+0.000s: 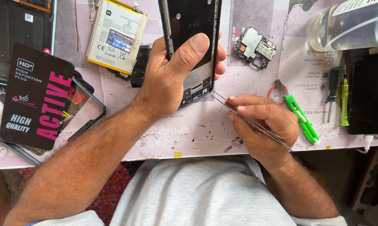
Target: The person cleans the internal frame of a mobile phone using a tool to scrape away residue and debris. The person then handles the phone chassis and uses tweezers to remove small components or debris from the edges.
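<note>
The left hand (172, 75) has its fingers wrapped around the opened phone frame (192, 46), thumb pressed on its face, holding it just above the surface (189, 129). The right hand (262, 125) pinches thin metal tweezers (249, 120), tips near the frame's lower edge. The frame looks light, stiff and fragile, best gripped by its side rails.
</note>
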